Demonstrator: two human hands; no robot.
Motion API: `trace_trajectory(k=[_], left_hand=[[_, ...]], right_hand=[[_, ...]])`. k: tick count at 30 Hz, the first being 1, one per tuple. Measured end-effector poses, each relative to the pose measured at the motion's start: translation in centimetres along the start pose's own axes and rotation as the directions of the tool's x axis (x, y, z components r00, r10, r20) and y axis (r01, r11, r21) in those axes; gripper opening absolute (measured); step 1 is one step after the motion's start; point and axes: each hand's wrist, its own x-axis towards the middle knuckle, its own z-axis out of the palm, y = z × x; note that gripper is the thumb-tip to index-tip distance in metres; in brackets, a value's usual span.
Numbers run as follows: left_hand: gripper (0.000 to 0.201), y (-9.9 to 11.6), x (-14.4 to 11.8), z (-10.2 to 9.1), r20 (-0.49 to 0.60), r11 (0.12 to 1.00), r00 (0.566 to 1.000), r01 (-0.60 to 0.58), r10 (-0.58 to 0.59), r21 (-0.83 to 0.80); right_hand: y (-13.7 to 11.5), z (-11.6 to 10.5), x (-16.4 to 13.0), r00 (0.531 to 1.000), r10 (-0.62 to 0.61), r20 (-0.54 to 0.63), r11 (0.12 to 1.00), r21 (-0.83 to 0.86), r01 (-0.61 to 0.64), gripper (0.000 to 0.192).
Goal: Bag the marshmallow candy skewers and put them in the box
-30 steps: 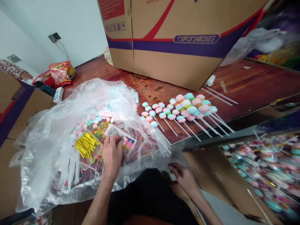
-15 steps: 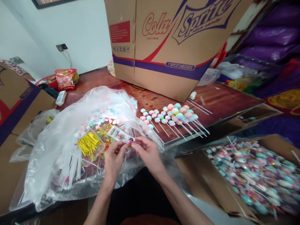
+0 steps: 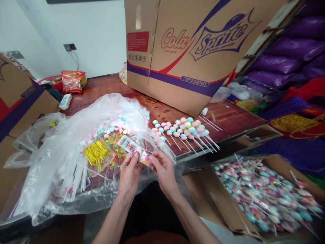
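Note:
Between both hands is a small printed plastic wrapper [image 3: 144, 156], clear with coloured dots and a white printed end. My left hand [image 3: 130, 169] pinches it near the middle. Thumb and fingers of my right hand [image 3: 164, 167] grip its right end. Just beyond lie coloured ring candies [image 3: 118, 151], a bundle of gold twist ties [image 3: 96, 153] and white sticks [image 3: 76, 179]. Pink and blue marshmallows [image 3: 111, 128] spill from a large clear plastic bag [image 3: 63, 149]. To the right, several marshmallow skewers [image 3: 186, 130] rest in a row on the table.
A large cardboard carton [image 3: 177, 64] stands at the back of the wooden table [image 3: 106, 84]. Below right, an open box [image 3: 225, 217] holds many wrapped marshmallow sticks [image 3: 274, 189]. Another carton [image 3: 22, 98] is at the left. Purple bags [image 3: 281, 62] are stacked at far right.
The hands have shifted slightly right and down with the wrapper. They now sit farther apart along it, so more of its dotted part shows. The camera view has turned slightly.

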Motion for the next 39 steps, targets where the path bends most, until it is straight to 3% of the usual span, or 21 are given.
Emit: trace_trajectory(k=[5,12,15,19,24,31,34,36,39], left_hand=[[0.029,-0.4,0.0,0.6,-0.006,0.998,0.998,-0.063,0.063,0.019],[0.031,-1.6,-0.3,1.4,-0.002,0.985,0.989,-0.145,0.146,0.09],[0.031,-2.0,0.0,1.4,0.013,0.989,0.991,-0.133,0.132,0.061],[0.032,-2.2,-0.2,1.6,0.026,0.991,0.994,-0.107,0.105,0.084],[0.032,-1.6,-0.5,1.6,0.033,0.999,0.999,-0.002,0.0,0.05],[0.033,-1.4,0.3,1.3,-0.09,0.997,0.995,-0.043,0.048,0.057],[0.036,-1.0,1.0,1.4,-0.099,0.999,0.994,-0.036,0.04,0.04],[0.037,-0.5,1.6,1.4,-0.118,1.0,0.993,0.0,0.003,0.02],[0.033,0.3,2.6,1.2,-0.165,0.998,0.984,0.06,-0.06,-0.003]], right_hand=[[0.0,-0.5,-0.7,0.995,-0.092,-0.036,0.995,-0.029,0.091,0.025],[-1.0,-1.2,-0.8,0.992,-0.115,-0.05,0.993,-0.045,0.113,0.024],[-1.1,-1.5,-0.7,0.992,-0.12,-0.039,0.992,-0.037,0.119,0.03],[-0.9,-1.6,-0.5,0.989,-0.138,-0.046,0.99,-0.026,0.137,0.02],[-1.1,-2.4,-0.1,0.984,-0.168,-0.065,0.967,-0.207,0.151,0.028],[-1.6,-3.7,0.7,0.96,-0.278,0.023,0.832,-0.494,0.253,0.041],[-2.5,-4.5,3.2,0.944,-0.331,0.002,0.683,-0.689,0.241,0.041],[-3.1,-5.0,5.6,0.939,-0.34,-0.054,0.477,-0.87,0.123,0.033],[-3.2,-5.1,9.2,0.971,-0.226,-0.08,0.153,-0.987,-0.046,0.025]])
